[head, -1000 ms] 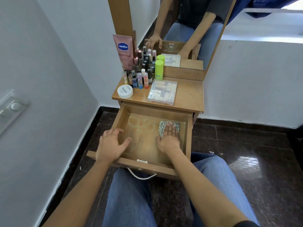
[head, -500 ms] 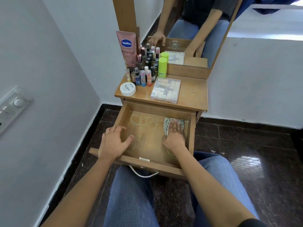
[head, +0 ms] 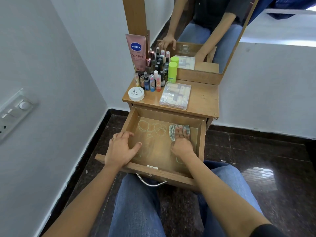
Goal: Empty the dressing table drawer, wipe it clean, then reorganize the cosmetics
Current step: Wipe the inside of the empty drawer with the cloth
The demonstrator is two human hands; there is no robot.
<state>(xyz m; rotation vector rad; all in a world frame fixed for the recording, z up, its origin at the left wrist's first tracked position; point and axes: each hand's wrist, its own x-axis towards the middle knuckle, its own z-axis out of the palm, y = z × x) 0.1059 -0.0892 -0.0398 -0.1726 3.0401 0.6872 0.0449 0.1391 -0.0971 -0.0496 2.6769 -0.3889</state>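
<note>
Pressing cloth into drawer, right hand

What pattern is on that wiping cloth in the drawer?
The cloth has green-and-white checks; head view shows it.

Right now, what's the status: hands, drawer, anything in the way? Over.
Left hand holds drawer by left wall; right hand flat on cloth. Drawer emptied, pale rings unwiped at left. Cosmetics up on tabletop, nothing blocking.

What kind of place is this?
Probably a home bedroom or dressing corner: a small wooden dressing table with a tall mirror, small cosmetic bottles clustered on top, and its open wooden drawer.
</note>
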